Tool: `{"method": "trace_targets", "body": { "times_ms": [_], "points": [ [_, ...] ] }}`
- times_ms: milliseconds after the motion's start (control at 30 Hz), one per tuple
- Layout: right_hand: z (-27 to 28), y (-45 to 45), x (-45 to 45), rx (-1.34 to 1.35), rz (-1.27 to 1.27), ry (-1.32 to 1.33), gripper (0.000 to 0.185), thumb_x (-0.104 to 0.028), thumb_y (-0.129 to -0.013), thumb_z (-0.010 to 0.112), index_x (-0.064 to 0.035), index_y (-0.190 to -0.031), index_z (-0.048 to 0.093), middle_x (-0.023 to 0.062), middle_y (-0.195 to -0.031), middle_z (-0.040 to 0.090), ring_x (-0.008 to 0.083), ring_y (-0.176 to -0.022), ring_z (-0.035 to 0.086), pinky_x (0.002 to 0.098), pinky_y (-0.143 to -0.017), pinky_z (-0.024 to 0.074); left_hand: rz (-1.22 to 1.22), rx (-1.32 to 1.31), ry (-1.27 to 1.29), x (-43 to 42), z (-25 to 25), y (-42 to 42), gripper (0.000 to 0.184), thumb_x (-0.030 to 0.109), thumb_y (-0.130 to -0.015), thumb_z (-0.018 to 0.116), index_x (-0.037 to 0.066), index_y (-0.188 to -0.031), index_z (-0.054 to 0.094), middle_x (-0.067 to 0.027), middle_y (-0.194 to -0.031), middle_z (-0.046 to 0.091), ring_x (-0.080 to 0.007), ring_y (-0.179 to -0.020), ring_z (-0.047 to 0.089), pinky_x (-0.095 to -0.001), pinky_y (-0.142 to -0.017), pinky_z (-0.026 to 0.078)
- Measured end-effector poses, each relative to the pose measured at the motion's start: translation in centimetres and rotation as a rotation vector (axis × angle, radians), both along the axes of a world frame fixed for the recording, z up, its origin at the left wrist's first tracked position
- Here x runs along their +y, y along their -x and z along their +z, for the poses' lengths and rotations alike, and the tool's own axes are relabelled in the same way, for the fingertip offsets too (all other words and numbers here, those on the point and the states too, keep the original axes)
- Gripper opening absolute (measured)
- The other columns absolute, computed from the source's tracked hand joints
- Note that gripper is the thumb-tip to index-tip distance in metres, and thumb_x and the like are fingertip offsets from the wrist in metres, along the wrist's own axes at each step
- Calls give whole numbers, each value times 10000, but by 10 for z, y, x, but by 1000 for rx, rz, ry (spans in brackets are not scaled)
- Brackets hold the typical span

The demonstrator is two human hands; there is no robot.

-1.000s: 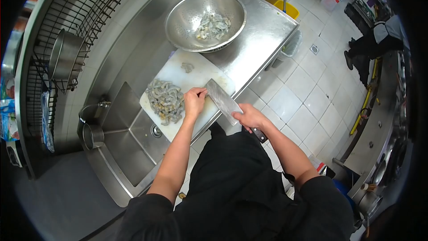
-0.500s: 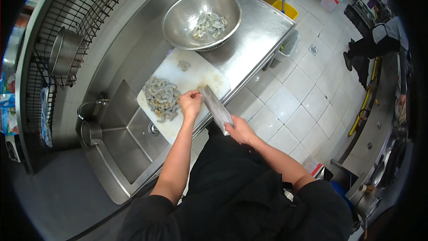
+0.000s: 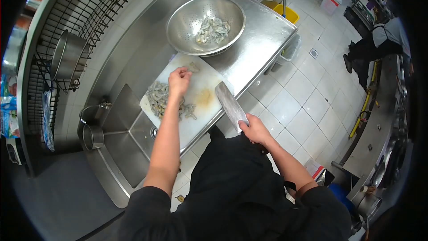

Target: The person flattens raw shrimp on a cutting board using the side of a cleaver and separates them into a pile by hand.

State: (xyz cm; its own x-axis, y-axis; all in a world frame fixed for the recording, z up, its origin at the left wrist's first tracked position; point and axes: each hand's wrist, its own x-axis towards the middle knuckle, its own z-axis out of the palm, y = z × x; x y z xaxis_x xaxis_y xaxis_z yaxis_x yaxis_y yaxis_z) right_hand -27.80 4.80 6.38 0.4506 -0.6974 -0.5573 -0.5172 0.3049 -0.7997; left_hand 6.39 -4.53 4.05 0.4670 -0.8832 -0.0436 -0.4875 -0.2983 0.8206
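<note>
A: What is the left hand point(image 3: 179, 80) doing?

B: It's over the cutting board point(image 3: 205, 80), fingers bent and drawn together, right by a small cluster of shrimp point(image 3: 193, 67) toward the far end. I can't tell whether anything is pinched in it.

A: And the right hand point(image 3: 255, 129)?

B: Closed around the cleaver point(image 3: 230, 105), near the handle end. The blade slants across the board's right edge; whether it touches the board, I can't say.

A: Where are the other shrimp?

B: The main shrimp pile point(image 3: 157, 98) lies on the left part of the board, with a few pieces spread at its right side. More, the colander shrimp point(image 3: 213, 30), sit in the bottom of the metal colander point(image 3: 180, 29), which stands on the steel tabletop point(image 3: 258, 40) just beyond the board.

A: Any marks on the board?

B: A brownish wet patch point(image 3: 205, 97), between the pile and the blade.

A: What's to the left?

B: The sink point(image 3: 122, 125), with a small pot point(image 3: 92, 137) at its far left side.
</note>
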Motion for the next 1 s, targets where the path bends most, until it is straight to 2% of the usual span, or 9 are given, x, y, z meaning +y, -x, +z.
{"method": "trace_targets", "body": {
  "times_ms": [33,100,200,333,533,600,800,933,1000],
  "points": [
    [0,-2,-3,3,1,10,320,-246,-986,550,66,-1060,544,158,-589,597,231,-401,564,387,-396,449,0,0,0,2,13,-7,276,131,-789,691,-50,-997,698,-210,-911,733,-297,-766,723,-390,-717,566],
    [2,-8,-6,4,1,22,314,-243,-986,546,65,-1048,543,159,-583,593,234,-398,564,389,-399,452,-278,-536,-612,9,34,-16,265,92,-783,684,-40,-1012,704,-236,-969,724,-372,-819,720,-445,-739,574],
    [5,-15,-9,-19,-20,25,313,-245,-988,543,63,-1038,540,160,-576,588,237,-399,568,390,-401,454,-453,-902,-758,44,36,-1,233,85,-792,660,-8,-995,726,-266,-1004,708,-377,-877,718,-450,-762,581],
    [-8,-24,-11,-20,1,29,307,-250,-991,541,55,-1016,522,156,-572,583,235,-395,562,390,-399,452,-504,-903,-724,46,35,11,257,62,-793,631,24,-1023,737,-248,-1042,709,-361,-957,709,-441,-823,575],
    [-16,-36,-20,-56,-39,2,306,-257,-993,541,48,-994,513,147,-575,576,224,-390,552,387,-378,435,-681,-281,-28,44,-2,21,275,-38,-834,604,27,-1074,723,-145,-1029,738,-325,-959,697,-384,-870,549],
    [-17,-36,-23,-65,-53,21,307,-258,-993,541,48,-989,514,142,-572,570,222,-387,548,382,-371,429,-354,-108,93,49,-8,29,200,-29,-842,607,-7,-999,728,-172,-927,731,-327,-830,705,-395,-806,559],
    [-20,-37,-36,-96,-74,-50,286,-246,-989,550,39,-982,521,91,-548,528,176,-373,508,358,-354,406,-185,-124,-179,59,-4,51,159,36,-874,656,-2,-1004,739,-140,-857,736,-196,-745,692,-329,-723,549],
    [-19,-37,-55,-177,-90,-169,246,-210,-983,557,35,-984,531,48,-527,494,137,-363,472,332,-336,384,-328,-411,179,47,-32,52,164,44,-854,685,8,-1004,742,-126,-899,731,-187,-741,686,-309,-712,542],
    [-19,-36,-63,-192,-86,-188,236,-199,-981,560,36,-988,534,37,-519,481,129,-357,459,322,-330,376,-257,-217,197,41,-38,53,163,47,-857,686,10,-1004,743,-127,-919,733,-187,-743,686,-313,-713,543]
  ]
}}
